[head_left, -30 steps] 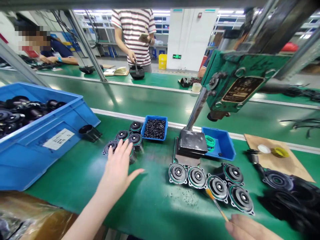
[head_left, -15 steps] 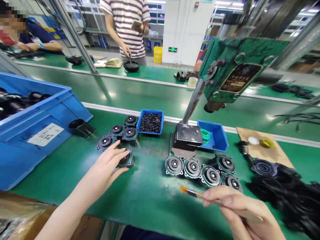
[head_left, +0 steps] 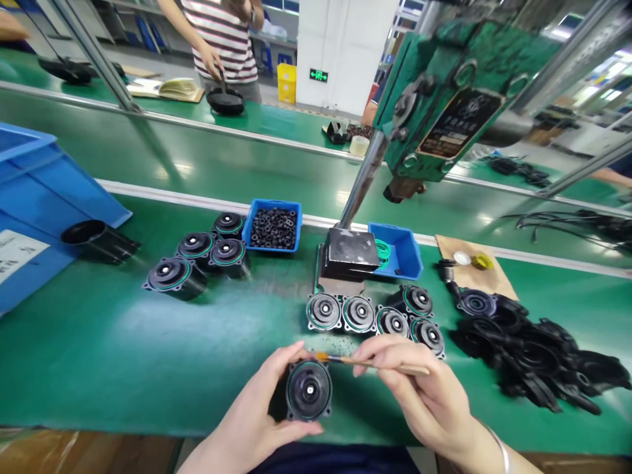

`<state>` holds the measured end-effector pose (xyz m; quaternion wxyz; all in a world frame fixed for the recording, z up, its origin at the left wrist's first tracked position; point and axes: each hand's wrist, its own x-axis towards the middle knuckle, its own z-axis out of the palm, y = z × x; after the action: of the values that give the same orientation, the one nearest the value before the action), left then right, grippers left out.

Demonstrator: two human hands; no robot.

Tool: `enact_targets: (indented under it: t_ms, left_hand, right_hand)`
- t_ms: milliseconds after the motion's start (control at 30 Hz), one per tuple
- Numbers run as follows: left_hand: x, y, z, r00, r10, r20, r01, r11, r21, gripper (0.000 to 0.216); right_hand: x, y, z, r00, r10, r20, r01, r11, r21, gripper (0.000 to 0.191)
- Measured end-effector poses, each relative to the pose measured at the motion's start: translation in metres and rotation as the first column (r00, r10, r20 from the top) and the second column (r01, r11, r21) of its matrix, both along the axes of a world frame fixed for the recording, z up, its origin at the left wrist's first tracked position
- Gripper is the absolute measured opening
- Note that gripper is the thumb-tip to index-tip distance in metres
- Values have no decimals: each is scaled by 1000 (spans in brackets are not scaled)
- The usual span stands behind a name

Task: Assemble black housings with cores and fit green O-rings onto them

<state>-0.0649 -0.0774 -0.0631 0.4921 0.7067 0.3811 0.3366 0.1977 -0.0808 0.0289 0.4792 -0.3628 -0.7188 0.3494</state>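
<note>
No word or number is legible. The small dark rectangular sign with glowing green symbols (head_left: 318,75) on the white square pillar (head_left: 340,39) shows arrows flanking a central figure. The black metal nameplate with a pale border (head_left: 460,125) on the green-painted metal press head (head_left: 498,56) bears an emblem above blurred characters. Dark print on the white paper label (head_left: 17,258) of the blue plastic crate (head_left: 59,181) is blurred.

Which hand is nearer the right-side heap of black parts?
Right. The right hand, holding the brush, is left of the heap of black parts; the left hand, holding a round housing, is farther left.
</note>
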Motion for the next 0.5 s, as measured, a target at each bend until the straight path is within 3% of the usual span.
enact_targets:
  t_ms: [233, 500]
  left_hand:
    - [7, 8, 3, 986, -27, 166, 46, 992, -115, 105]
    - [5, 6, -1, 985, -19, 173, 46, 986, -158, 110]
  right_hand:
    - [-3, 17, 4, 991, 117, 59, -119, 992, 35, 14]
    - [-5, 38, 16, 923, 275, 271, -286, 958, 1, 9]
